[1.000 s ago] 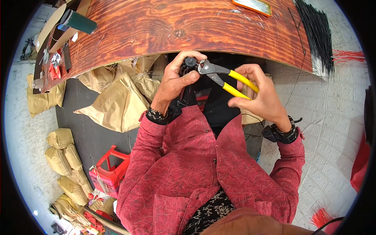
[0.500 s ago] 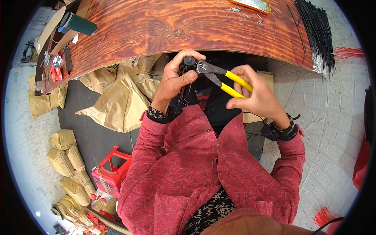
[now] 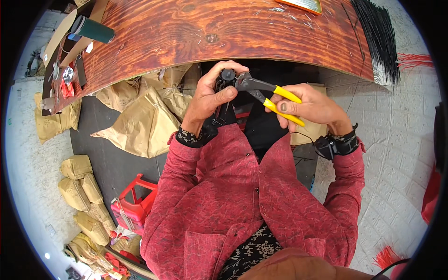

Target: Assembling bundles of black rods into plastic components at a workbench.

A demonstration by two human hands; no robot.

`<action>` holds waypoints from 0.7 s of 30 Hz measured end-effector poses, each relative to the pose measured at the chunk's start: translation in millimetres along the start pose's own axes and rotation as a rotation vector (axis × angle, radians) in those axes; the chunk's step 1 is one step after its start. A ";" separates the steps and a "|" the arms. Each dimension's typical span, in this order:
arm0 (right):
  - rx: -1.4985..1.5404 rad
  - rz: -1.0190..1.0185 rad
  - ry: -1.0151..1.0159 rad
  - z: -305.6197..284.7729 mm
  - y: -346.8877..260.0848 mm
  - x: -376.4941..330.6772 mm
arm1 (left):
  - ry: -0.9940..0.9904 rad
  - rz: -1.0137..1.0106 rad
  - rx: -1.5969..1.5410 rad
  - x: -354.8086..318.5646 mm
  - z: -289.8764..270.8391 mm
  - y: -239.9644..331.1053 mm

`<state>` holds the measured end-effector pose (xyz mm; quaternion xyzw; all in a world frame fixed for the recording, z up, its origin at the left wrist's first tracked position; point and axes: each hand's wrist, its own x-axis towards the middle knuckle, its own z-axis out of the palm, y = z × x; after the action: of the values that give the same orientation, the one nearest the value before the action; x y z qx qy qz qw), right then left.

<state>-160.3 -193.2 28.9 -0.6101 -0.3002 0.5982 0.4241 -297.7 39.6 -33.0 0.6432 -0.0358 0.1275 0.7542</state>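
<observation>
My left hand (image 3: 205, 97) is closed around a dark bundle of thin rods with a round black end (image 3: 227, 75), held upright just off the table's near edge. In my right hand (image 3: 310, 103) is a pair of end-cutting pliers (image 3: 287, 106) with yellow grips and dark metal jaws. The thumb lies on the lower grip and the fingers wrap beneath. The jaws are beside the bundle's round end, close to my left fingertips. Whether they bite on anything is too small to tell. My left hand hides much of the bundle's side.
The brown wooden table (image 3: 163, 46) spans the far side, with small metal bits, an orange-rimmed tray (image 3: 305, 4) and a dark green cup (image 3: 95, 30). Black thin rods (image 3: 377, 42) lie at its right end. A paper sack (image 3: 140, 126) and a red stool (image 3: 140, 205) are left of me.
My right hand has shifted its grip on the pliers, its thumb now lying over the lower handle. The pliers have moved slightly right. My left hand stays nearly still.
</observation>
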 end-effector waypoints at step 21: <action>0.087 -0.095 -0.085 15.4 12.1 21.5 | 0.054 0.002 -0.052 -5.0 -5.8 -7.3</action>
<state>-174.9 -177.6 9.2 -0.5500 -0.3205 0.6152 0.4651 -301.4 43.6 -42.2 0.6196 -0.0195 0.1446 0.7713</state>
